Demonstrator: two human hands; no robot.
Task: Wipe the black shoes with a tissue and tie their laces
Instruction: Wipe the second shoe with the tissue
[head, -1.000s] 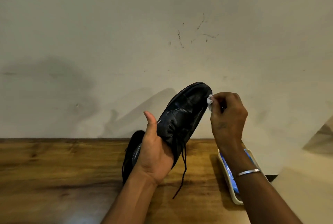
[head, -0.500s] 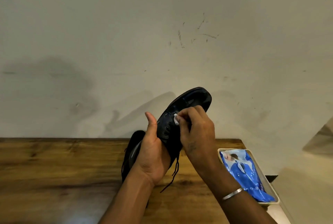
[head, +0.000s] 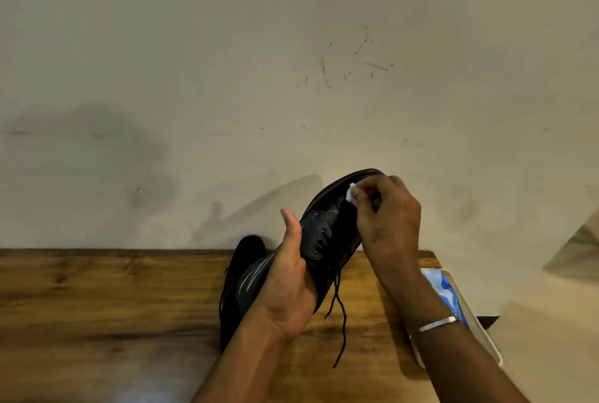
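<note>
From the head camera, the left hand [head: 288,286] grips a black shoe [head: 330,224] at its middle, thumb up its side, holding it tilted above the worktop [head: 97,305]. The right hand [head: 387,217] has its fingers curled, pinching a white tissue [head: 351,192] against the toe. A loose lace [head: 340,315] dangles. The second shoe [head: 240,273] lies on the worktop just left.

Single wide-angle view from the person's head, looking forward and down, close over the table [head: 97,305], facing the wall [head: 194,45]; left hand [head: 288,289] and right hand [head: 389,217] low centre in frame
</note>
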